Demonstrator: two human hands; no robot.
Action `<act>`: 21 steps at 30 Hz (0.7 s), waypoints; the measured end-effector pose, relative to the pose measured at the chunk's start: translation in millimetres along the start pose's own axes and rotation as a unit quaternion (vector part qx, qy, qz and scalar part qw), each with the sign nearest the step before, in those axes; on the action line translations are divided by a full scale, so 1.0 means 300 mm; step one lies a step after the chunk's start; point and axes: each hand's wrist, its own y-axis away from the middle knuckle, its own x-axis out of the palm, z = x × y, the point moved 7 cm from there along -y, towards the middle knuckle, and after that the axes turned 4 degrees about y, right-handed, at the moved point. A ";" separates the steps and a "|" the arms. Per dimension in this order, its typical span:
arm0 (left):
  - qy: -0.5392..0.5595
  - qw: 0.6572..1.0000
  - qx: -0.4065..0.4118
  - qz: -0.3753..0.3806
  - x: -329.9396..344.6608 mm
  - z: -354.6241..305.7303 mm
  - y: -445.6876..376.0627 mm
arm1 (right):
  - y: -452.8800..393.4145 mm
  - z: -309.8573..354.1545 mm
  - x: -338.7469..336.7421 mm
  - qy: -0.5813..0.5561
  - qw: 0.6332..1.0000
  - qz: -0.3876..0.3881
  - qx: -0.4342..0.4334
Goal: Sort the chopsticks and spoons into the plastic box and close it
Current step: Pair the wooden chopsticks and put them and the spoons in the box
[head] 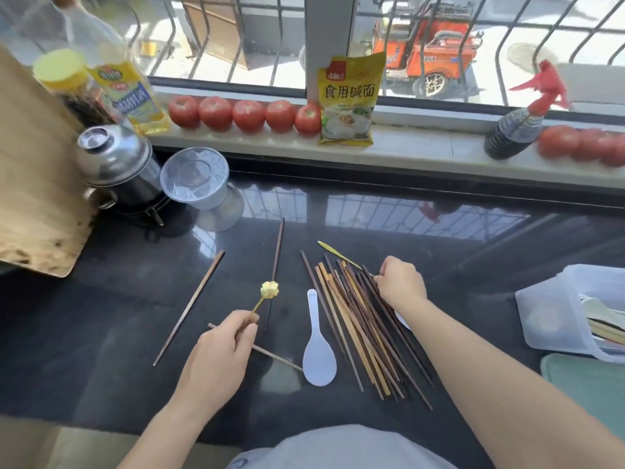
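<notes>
The left hand (221, 346) pinches the thin stem of a small yellow flower-headed spoon (269, 290), raised just above the dark table (101, 299). The right hand (400, 282) rests curled on the far end of the chopstick pile (365, 330); its fingers appear to close on a slim yellow-handled utensil (333, 250), though the grip itself is hidden. A white rice spoon (318, 353) lies just beside the pile. Three loose chopsticks (189, 308) lie apart to the left, and one runs under the left hand. The plastic box (554, 316) stands open at the far right, already holding some utensils.

Hazards, as judged:
- The pinch on the stem is narrow; the spoon may rotate or drop in transit.
- Lifting from one end of the pile may fan the sticks or roll them off the table.
- The left hand must cross the pile to reach the box and may snag it.
- Protruding ends may block the lid.
</notes>
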 end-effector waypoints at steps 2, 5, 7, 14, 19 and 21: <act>0.003 1.000 0.003 0.002 0.011 -0.009 -0.012 | -0.017 -0.005 0.015 -0.032 0.999 0.002 0.025; 0.017 1.000 0.013 0.015 0.029 -0.055 -0.028 | -0.045 -0.079 -0.018 -0.146 0.985 -0.019 0.094; 0.030 0.999 0.022 0.021 0.039 -0.090 -0.037 | -0.039 -0.152 -0.093 -0.216 0.967 -0.072 0.113; 0.091 0.995 0.021 0.042 0.128 -0.206 0.004 | 0.302 -0.392 -0.435 -0.273 0.910 -0.311 0.022; 0.206 0.971 0.025 0.119 0.294 -0.372 0.118 | 0.573 -0.557 -0.527 -0.529 0.777 -0.336 0.058; 0.249 0.953 0.023 0.168 0.386 -0.465 0.164 | 0.610 -0.593 -0.536 -0.629 0.723 -0.284 0.029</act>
